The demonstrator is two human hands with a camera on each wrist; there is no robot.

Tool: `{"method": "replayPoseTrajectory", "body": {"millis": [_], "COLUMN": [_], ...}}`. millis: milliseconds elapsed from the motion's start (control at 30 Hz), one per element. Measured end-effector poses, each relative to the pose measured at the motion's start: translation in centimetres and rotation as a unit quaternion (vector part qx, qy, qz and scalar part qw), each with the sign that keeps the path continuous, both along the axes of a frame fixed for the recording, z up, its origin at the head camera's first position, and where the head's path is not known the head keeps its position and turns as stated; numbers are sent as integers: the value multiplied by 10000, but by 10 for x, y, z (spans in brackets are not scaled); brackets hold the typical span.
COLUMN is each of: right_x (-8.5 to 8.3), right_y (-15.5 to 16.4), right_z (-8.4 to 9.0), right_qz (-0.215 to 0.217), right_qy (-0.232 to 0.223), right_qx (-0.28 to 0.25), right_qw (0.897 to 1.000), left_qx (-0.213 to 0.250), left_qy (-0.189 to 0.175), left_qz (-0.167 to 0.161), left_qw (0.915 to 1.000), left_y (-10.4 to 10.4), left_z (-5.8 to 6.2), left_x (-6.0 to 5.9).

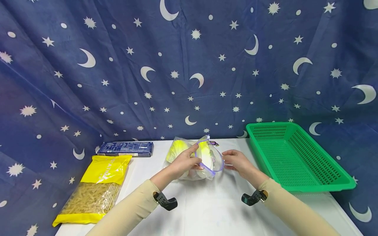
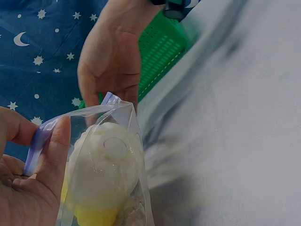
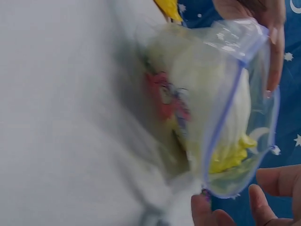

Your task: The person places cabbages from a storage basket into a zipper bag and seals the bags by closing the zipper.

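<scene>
A clear zip bag with a purple zip strip stands on the table, its mouth gaping to the right. Inside is napa cabbage, with yellow leaves and a white stem, also seen as a pale rounded end in the left wrist view. My left hand pinches the zip edge of the bag between thumb and fingers. Beside the mouth's right edge is my right hand, its fingers loosely bent and spread near the rim. A red cartoon print shows low on the bag.
A green plastic basket stands at the right. To the left lie a yellow pasta bag and a dark blue box. A small purple packet lies behind the zip bag. A starry blue curtain hangs along the back.
</scene>
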State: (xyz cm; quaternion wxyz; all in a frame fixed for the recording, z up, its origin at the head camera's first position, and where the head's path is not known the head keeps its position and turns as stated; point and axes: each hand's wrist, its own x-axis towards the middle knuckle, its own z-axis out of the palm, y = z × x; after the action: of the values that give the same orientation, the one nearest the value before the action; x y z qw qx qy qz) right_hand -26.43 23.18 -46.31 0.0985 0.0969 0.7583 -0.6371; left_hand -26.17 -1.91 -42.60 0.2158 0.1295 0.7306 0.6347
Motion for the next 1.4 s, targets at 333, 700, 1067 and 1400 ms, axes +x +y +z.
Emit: {"method": "replayPoseTrajectory", "body": {"millis": [333, 700, 1067, 1400], "right_x": [19, 24, 22, 15], "right_y": [-9, -18, -27, -33], "right_z": [-17, -22, -11, 14], "right_qz": [-313, -155, -33, 280], "right_qy": [109, 240, 828, 1301], "right_qx": [-647, -519, 311, 1093], "right_qw": [9974, 9982, 9961, 9851], "left_qx": [-16, 78, -30, 208], "left_qy": [-14, 26, 212, 192], "left_qz": [59, 17, 71, 235], "left_qw": [10000, 10000, 9997, 9993], "left_y": [0, -1, -7, -23], "left_z": [1, 0, 1, 12], "left_x": [2, 2, 2, 0]}}
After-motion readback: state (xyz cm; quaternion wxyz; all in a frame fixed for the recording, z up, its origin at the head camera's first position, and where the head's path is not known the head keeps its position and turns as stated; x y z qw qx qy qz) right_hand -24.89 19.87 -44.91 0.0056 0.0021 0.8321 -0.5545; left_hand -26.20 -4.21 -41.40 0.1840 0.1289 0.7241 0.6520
